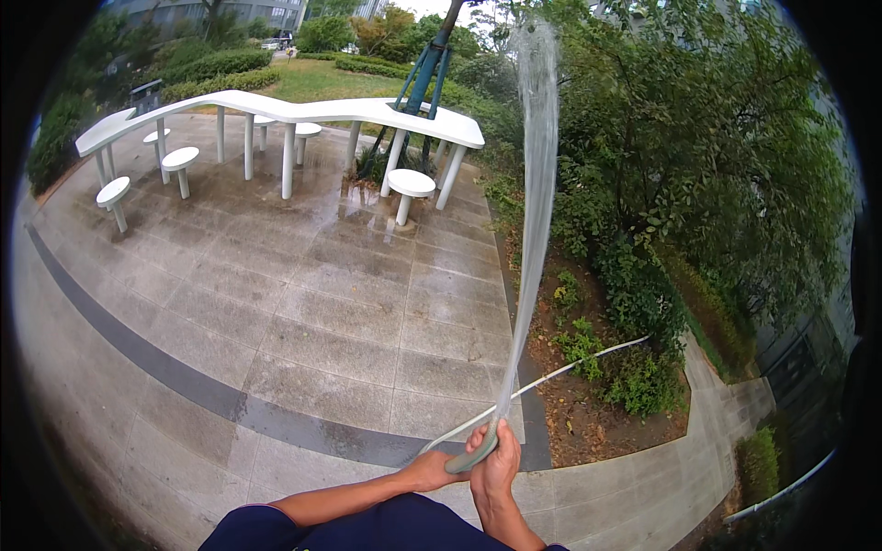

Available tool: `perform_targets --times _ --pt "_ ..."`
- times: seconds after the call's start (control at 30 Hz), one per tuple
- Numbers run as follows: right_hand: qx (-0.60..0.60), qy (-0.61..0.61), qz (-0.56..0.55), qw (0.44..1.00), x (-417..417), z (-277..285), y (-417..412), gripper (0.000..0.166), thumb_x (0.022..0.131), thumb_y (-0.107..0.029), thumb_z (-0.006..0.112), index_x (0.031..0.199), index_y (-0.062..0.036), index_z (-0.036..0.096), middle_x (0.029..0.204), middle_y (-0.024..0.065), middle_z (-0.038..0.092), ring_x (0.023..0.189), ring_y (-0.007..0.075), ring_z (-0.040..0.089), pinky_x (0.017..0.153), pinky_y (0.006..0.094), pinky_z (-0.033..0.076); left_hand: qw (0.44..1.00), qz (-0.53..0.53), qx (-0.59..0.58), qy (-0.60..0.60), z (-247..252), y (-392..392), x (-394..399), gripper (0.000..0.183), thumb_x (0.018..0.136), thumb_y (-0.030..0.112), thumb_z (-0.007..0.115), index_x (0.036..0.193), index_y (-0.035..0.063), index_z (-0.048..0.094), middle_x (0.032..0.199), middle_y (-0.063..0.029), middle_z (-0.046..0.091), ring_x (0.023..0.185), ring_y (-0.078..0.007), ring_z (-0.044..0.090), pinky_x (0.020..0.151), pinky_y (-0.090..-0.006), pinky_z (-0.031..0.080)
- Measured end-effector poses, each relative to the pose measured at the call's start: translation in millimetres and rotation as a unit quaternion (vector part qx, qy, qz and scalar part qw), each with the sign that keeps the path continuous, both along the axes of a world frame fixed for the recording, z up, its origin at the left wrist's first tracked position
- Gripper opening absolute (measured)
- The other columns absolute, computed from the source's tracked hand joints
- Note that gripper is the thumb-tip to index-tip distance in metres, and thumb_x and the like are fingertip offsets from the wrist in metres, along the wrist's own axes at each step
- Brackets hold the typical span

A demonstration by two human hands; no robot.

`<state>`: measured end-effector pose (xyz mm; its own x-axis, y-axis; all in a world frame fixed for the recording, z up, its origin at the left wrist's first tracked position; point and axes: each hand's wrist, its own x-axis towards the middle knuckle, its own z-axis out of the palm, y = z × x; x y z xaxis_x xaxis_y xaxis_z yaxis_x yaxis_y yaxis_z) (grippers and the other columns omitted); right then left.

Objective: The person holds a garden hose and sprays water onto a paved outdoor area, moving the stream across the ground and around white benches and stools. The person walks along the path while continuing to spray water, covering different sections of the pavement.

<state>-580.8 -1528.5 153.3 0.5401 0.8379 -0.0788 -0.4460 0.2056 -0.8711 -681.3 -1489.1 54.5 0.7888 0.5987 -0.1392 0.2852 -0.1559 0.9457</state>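
My right hand (497,460) grips a pale green garden hose (475,456) near its mouth, with the thumb up at the outlet. Lower down, my left hand (434,472) is closed around the same hose; part of its grip is hidden. A stream of water (539,151) shoots up and forward from the hose mouth and breaks into spray beside the tree foliage. From near my hands, a pale length of hose (575,365) runs off to the right across the planting bed (606,434) and into the shrubs.
Wet stone paving (331,324) with a dark band (296,420) lies ahead. A zigzag white table (269,107) stands on posts around a braced tree trunk (422,82). White round stools (411,182) stand nearby. Bushy trees (675,151) fill the right. Another pale hose length (782,490) lies lower right.
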Motion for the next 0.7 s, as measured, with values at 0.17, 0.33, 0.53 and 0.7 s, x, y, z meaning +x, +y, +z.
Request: perform_targets --times 0.17,0.33,0.53,0.7 --pt "0.001 -0.014 0.010 1.000 -0.4 1.8 10.2 0.036 0.096 -0.030 0.044 0.079 0.0012 0.051 0.064 0.0119 0.051 0.058 0.0203 0.049 0.056 0.0317 0.043 0.999 0.041 0.018 0.001 -23.9 0.8 7.2 0.058 0.079 0.061 0.059 0.088 0.0041 0.066 0.086 -0.0201 0.067 0.084 -0.0371 0.064 0.074 -0.0422 0.047" --pt "-0.003 -0.022 0.024 0.999 -2.7 -6.9 15.3 0.035 0.095 -0.029 0.044 0.078 0.0013 0.051 0.062 0.0114 0.051 0.056 0.0200 0.050 0.055 0.0318 0.044 0.996 0.078 0.026 -0.016 -26.0 2.9 6.8 0.050 0.080 0.053 0.062 0.089 0.0035 0.065 0.087 -0.0203 0.067 0.086 -0.0380 0.064 0.074 -0.0423 0.048" --pt "-0.006 -0.011 0.031 0.999 2.0 -11.9 15.0 0.035 0.095 -0.028 0.043 0.079 0.0017 0.052 0.062 0.0111 0.051 0.056 0.0193 0.050 0.055 0.0315 0.043 0.992 0.124 0.016 0.025 -32.7 -0.5 13.9 0.044 0.079 0.047 0.064 0.088 0.0035 0.065 0.085 -0.0210 0.067 0.084 -0.0375 0.065 0.073 -0.0429 0.048" --pt "0.003 0.003 0.033 0.999 16.9 -14.5 6.4 0.034 0.095 -0.027 0.043 0.077 0.0012 0.052 0.061 0.0108 0.051 0.055 0.0190 0.049 0.055 0.0309 0.043 0.989 0.130 -0.002 0.063 -35.2 -9.2 22.8 0.045 0.078 0.047 0.064 0.087 0.0034 0.065 0.084 -0.0215 0.066 0.083 -0.0387 0.064 0.073 -0.0443 0.048"
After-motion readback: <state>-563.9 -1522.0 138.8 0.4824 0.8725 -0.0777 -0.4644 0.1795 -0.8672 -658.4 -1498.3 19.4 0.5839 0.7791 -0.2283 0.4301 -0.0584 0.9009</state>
